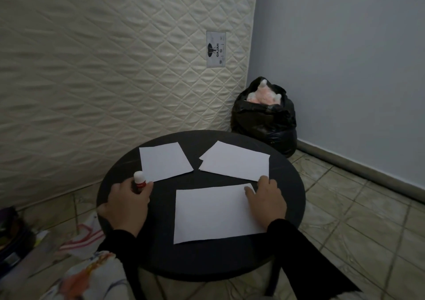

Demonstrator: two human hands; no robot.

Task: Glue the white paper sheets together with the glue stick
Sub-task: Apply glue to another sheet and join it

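Note:
Three white paper sheets lie on a round black table [285, 189]. The largest sheet [211, 212] is nearest me, in the middle. A smaller sheet [164, 161] lies at the far left and another sheet [236, 161] at the far right, with a second edge showing under its left corner. My left hand [127, 204] grips an upright glue stick [139, 181] with a white cap and red label, standing at the table's left side. My right hand [266, 202] rests on the right edge of the near sheet, fingers curled at its top right corner.
A quilted mattress [115, 58] leans upright behind the table. A full black rubbish bag [264, 120] sits on the tiled floor in the corner by the blue wall. Patterned fabric [92, 274] and clutter [13, 235] lie at the lower left.

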